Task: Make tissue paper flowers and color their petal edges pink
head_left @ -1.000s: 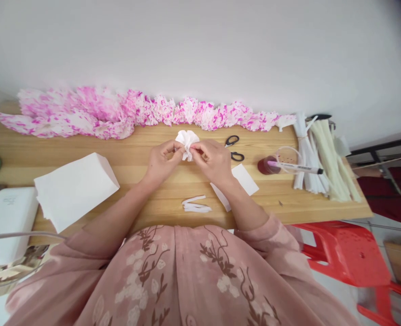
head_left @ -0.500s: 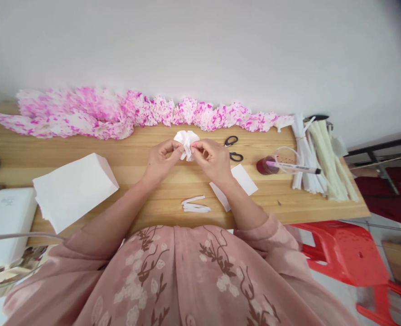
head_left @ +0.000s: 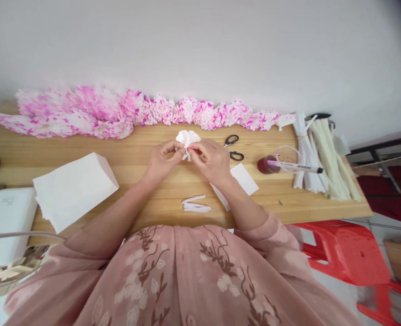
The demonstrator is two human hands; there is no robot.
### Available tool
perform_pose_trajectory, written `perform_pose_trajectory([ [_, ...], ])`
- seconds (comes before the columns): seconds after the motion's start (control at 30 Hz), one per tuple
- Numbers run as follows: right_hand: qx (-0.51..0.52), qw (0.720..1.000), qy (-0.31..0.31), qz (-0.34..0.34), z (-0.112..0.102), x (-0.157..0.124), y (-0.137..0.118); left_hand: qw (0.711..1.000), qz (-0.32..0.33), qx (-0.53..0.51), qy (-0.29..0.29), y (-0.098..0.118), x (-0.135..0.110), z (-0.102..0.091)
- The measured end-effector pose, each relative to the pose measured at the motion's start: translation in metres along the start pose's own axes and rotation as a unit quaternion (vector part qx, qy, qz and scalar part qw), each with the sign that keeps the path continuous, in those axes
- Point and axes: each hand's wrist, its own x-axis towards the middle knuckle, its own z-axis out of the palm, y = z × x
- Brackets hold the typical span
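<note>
A small white paper flower (head_left: 187, 137), gathered at its middle, is held above the table between both hands. My left hand (head_left: 164, 158) pinches its left side between thumb and fingers. From the right, my right hand (head_left: 213, 158) has its fingertips closed at the gathered centre of the flower, partly covering the lower petals. Just beyond my right hand lie scissors with black handles (head_left: 236, 156). Under my right forearm are white paper sheets (head_left: 243, 179), and several thin white paper strips (head_left: 195, 204) lie near my body.
A long row of pink-spotted white paper flowers (head_left: 203, 113) lines the wall. To the left are a white paper stack (head_left: 74, 190) and a white power bank (head_left: 12, 222). At right stand a jar of red liquid (head_left: 267, 165), a marker (head_left: 298, 167), bundled strips (head_left: 332, 158) and a red stool (head_left: 356, 253).
My right fingertips have shifted slightly left and down onto the flower's gathered centre. The flower's upper petals are fanned out more openly. Both hands keep their hold.
</note>
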Motion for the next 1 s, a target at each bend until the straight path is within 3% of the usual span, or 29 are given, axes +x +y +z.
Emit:
perform_pose_trajectory([
  [0.37,0.041,0.999,-0.025,0.014,-0.0021,0.0003,0.0035,1.0,0.012,0.023,0.008,0.0027,0.0001,-0.0005],
  [0.57,-0.013,1.0,-0.026,0.0,-0.0022,-0.0002,0.0,0.997,0.036,0.067,0.006,0.0024,-0.0008,-0.0012],
  [1.0,0.007,1.0,0.004,-0.013,-0.0014,0.0002,0.0033,1.0,0.001,-0.006,0.0,-0.0002,-0.0001,0.0006],
])
